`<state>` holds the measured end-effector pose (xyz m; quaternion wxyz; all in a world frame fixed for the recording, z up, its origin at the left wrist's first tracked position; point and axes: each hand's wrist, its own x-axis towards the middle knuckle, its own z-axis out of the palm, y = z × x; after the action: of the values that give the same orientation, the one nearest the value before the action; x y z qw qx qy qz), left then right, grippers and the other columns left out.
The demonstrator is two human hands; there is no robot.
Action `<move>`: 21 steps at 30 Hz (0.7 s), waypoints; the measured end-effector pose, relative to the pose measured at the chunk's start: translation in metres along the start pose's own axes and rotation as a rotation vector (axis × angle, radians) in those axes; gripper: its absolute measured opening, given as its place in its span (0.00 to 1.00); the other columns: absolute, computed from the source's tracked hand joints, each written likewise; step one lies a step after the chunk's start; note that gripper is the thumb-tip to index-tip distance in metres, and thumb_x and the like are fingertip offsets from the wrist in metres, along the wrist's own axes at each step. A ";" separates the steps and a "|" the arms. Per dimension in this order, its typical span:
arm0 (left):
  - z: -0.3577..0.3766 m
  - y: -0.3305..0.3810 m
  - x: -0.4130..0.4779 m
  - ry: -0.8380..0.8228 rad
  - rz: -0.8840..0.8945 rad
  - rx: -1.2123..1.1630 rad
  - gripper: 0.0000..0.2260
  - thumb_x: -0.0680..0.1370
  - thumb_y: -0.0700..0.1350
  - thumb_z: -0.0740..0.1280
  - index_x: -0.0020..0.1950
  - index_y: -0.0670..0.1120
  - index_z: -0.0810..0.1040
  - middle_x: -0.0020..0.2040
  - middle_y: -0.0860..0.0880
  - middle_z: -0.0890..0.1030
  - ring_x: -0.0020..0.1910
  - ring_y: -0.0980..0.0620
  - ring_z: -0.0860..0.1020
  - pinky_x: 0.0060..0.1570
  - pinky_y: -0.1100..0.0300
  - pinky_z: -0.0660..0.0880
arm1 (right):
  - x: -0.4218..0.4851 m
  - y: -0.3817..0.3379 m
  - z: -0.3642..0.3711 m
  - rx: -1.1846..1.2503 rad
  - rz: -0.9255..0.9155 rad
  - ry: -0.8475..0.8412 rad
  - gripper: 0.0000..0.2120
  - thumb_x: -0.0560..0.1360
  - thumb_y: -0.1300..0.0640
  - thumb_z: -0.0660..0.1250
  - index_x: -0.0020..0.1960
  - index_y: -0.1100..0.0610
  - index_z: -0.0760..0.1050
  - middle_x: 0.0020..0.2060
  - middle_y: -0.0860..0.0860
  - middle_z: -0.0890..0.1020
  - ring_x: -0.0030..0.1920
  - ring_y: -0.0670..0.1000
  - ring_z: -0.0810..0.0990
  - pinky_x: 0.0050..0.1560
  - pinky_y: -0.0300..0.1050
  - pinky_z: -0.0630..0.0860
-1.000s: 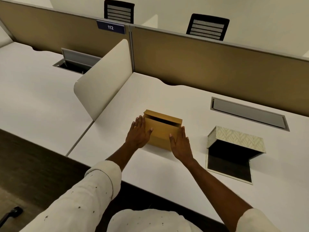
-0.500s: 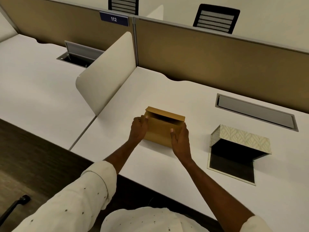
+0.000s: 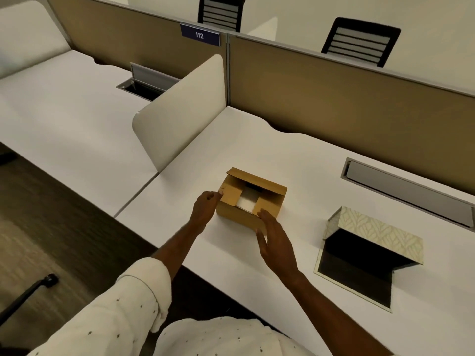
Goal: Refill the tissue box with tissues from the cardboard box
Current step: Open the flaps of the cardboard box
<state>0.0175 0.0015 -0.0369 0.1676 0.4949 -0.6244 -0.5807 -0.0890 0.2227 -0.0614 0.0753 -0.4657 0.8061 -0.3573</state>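
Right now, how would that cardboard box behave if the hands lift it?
The cardboard box is probably light, since white tissues show inside. Its walls look stiff, but the opened flaps could flex. Its flat base makes sliding likelier than tipping.

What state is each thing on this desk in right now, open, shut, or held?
cardboard box: top flaps partly open, white tissues showing inside.
tissue box: lid raised, dark inside.
left hand: pinching the box's left flap.
right hand: open, at the box's near right corner.
desk hatch: shut.
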 end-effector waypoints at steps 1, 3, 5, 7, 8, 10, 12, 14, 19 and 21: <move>0.001 -0.003 -0.002 0.000 -0.008 -0.019 0.09 0.81 0.52 0.67 0.51 0.48 0.80 0.50 0.49 0.81 0.52 0.48 0.79 0.57 0.53 0.77 | -0.002 0.001 -0.001 -0.012 -0.018 -0.019 0.24 0.84 0.50 0.61 0.78 0.53 0.65 0.76 0.50 0.71 0.75 0.51 0.70 0.72 0.48 0.71; 0.003 -0.005 -0.006 0.016 -0.023 -0.061 0.07 0.81 0.47 0.68 0.57 0.46 0.80 0.56 0.46 0.82 0.59 0.43 0.81 0.64 0.47 0.78 | -0.008 0.004 -0.001 -0.026 -0.033 -0.047 0.24 0.84 0.49 0.61 0.78 0.53 0.65 0.76 0.50 0.71 0.74 0.51 0.71 0.72 0.48 0.71; 0.005 -0.006 -0.010 0.032 -0.053 -0.098 0.09 0.80 0.43 0.69 0.59 0.45 0.80 0.56 0.45 0.82 0.61 0.41 0.81 0.64 0.45 0.78 | -0.013 0.009 -0.001 -0.021 -0.021 -0.070 0.23 0.84 0.48 0.60 0.78 0.52 0.65 0.76 0.50 0.70 0.75 0.50 0.70 0.72 0.49 0.71; 0.007 -0.010 -0.012 0.045 -0.063 -0.096 0.13 0.76 0.44 0.71 0.61 0.44 0.80 0.57 0.44 0.82 0.60 0.40 0.81 0.63 0.43 0.79 | -0.016 0.017 -0.001 -0.021 -0.003 -0.116 0.24 0.85 0.45 0.57 0.79 0.50 0.63 0.78 0.48 0.66 0.77 0.49 0.66 0.74 0.50 0.69; 0.008 -0.013 -0.012 0.050 -0.051 -0.074 0.17 0.74 0.46 0.73 0.62 0.44 0.79 0.59 0.44 0.81 0.60 0.41 0.81 0.64 0.43 0.78 | -0.018 0.022 -0.001 -0.031 -0.003 -0.154 0.25 0.85 0.44 0.56 0.80 0.50 0.61 0.80 0.47 0.63 0.79 0.49 0.62 0.77 0.50 0.65; 0.010 -0.018 -0.012 0.073 -0.012 0.004 0.24 0.72 0.49 0.77 0.64 0.44 0.77 0.61 0.44 0.79 0.62 0.42 0.79 0.65 0.43 0.77 | -0.018 0.030 -0.001 -0.070 -0.023 -0.240 0.30 0.85 0.42 0.54 0.82 0.51 0.53 0.82 0.47 0.53 0.82 0.48 0.51 0.81 0.49 0.52; 0.012 -0.021 -0.013 0.092 0.008 0.110 0.29 0.72 0.51 0.79 0.68 0.41 0.73 0.63 0.45 0.76 0.62 0.45 0.77 0.66 0.46 0.76 | -0.020 0.038 -0.004 -0.129 -0.046 -0.312 0.33 0.84 0.39 0.51 0.83 0.51 0.45 0.83 0.47 0.46 0.82 0.47 0.42 0.81 0.50 0.43; 0.013 -0.021 -0.015 0.099 -0.015 0.206 0.40 0.68 0.60 0.79 0.70 0.39 0.70 0.63 0.45 0.74 0.62 0.45 0.75 0.64 0.48 0.77 | -0.021 0.045 -0.009 -0.200 -0.076 -0.369 0.34 0.84 0.38 0.48 0.83 0.50 0.41 0.82 0.47 0.41 0.81 0.46 0.37 0.80 0.50 0.39; 0.011 -0.049 -0.007 0.035 -0.121 0.413 0.51 0.61 0.76 0.72 0.71 0.42 0.69 0.67 0.40 0.74 0.64 0.40 0.75 0.60 0.46 0.78 | -0.021 0.051 -0.015 -0.291 -0.156 -0.434 0.34 0.84 0.36 0.45 0.83 0.51 0.43 0.82 0.47 0.41 0.81 0.48 0.36 0.80 0.53 0.38; 0.012 -0.061 -0.001 0.025 -0.120 0.523 0.58 0.53 0.84 0.65 0.70 0.45 0.70 0.64 0.42 0.75 0.62 0.41 0.76 0.59 0.44 0.79 | -0.021 0.051 -0.015 -0.310 -0.163 -0.445 0.34 0.84 0.36 0.45 0.83 0.52 0.44 0.82 0.48 0.43 0.81 0.48 0.36 0.80 0.53 0.38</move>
<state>0.0347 0.0189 -0.0945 0.0072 0.5645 -0.7206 -0.4024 -0.1199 0.2629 -0.0883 0.1491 -0.6020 0.7746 -0.1239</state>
